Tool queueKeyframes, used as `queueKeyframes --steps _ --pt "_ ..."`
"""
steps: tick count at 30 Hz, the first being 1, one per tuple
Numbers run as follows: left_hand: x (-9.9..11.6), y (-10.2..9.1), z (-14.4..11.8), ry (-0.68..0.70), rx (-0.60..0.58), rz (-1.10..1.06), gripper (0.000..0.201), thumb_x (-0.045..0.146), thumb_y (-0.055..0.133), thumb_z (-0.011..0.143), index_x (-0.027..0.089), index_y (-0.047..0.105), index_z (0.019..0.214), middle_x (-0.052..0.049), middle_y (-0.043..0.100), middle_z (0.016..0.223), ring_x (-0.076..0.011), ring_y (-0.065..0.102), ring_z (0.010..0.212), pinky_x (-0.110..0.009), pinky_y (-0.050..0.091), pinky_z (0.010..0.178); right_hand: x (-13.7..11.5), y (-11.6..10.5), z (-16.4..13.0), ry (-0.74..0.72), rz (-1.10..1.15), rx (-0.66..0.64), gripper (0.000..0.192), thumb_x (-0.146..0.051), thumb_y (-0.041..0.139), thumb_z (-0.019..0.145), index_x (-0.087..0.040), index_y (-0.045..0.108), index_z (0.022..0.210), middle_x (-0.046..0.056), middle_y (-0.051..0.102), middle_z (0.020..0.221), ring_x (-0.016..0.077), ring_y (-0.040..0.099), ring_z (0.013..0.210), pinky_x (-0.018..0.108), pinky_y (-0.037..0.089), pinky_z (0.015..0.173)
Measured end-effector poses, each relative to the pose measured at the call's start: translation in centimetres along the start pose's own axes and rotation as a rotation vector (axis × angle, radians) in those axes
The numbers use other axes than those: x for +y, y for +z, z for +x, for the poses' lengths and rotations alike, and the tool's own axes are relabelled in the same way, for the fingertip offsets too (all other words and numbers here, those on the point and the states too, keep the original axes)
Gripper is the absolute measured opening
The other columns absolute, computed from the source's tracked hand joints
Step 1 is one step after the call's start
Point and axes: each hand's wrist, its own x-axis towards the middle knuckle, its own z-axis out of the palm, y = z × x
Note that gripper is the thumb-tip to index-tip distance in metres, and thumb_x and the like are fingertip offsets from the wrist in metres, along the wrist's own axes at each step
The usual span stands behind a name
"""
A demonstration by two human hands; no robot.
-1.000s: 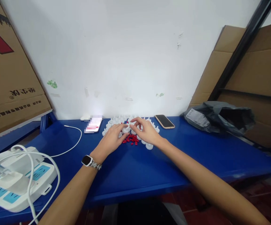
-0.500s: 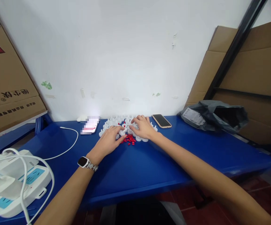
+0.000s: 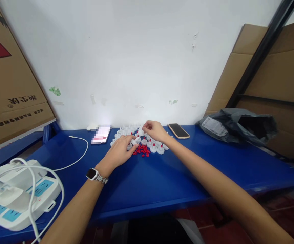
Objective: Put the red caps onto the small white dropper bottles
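Left hand (image 3: pixel 120 151) rests fingers down on white caps (image 3: pixel 147 142) beside red plugs (image 3: pixel 142 151); right hand (image 3: pixel 156 130) pinches 1 cap; hands apart.

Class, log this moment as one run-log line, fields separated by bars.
left hand: on white caps | right hand: pinching one cap | red pieces: loose pile between hands | surface: blue table
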Motion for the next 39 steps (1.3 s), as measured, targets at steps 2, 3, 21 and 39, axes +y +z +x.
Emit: queueKeyframes --steps 2,3,21,39 --pt "0.0 0.1 0.0 0.001 0.001 -0.013 0.037 0.045 0.047 0.095 0.021 0.058 0.121 -0.010 0.066 0.109 -0.0253 0.061 0.100 -0.040 0.048 0.090 -0.2 -0.2 -1.3 -0.029 0.159 -0.004 0.017 -0.030 0.052 0.089 -0.016 0.062 0.087 0.004 0.072 0.082 0.0147 0.063 0.072 0.025 0.044 0.067" --pt "0.0 0.2 0.0 0.002 0.000 -0.018 0.037 0.044 0.047 0.095 0.020 0.058 0.121 -0.010 0.065 0.112 -0.0252 0.061 0.101 -0.040 0.047 0.091 -0.2 -0.2 -1.9 -0.041 0.188 -0.001 0.018 -0.031 0.052 0.089 -0.016 0.062 0.087 0.004 0.072 0.081 0.0145 0.063 0.071 0.024 0.045 0.066" --pt "0.0 -0.3 0.0 -0.048 -0.027 0.038 0.039 0.044 0.043 0.096 0.019 0.059 0.120 -0.011 0.066 0.102 -0.0265 0.062 0.094 -0.040 0.048 0.083 2.7 1.1 2.1 0.107 -0.129 0.078 0.015 -0.024 0.056 0.082 -0.018 0.071 0.084 0.004 0.074 0.084 0.0169 0.065 0.076 0.025 0.043 0.067" --pt "-0.1 -0.2 0.0 -0.045 -0.055 0.019 0.036 0.047 0.042 0.096 0.020 0.059 0.114 -0.009 0.066 0.097 -0.0265 0.061 0.094 -0.039 0.047 0.081 1.6 0.6 -0.5 -0.071 -0.303 -0.110 0.017 -0.030 0.058 0.087 -0.020 0.071 0.091 0.002 0.073 0.082 0.0176 0.063 0.077 0.031 0.036 0.080"
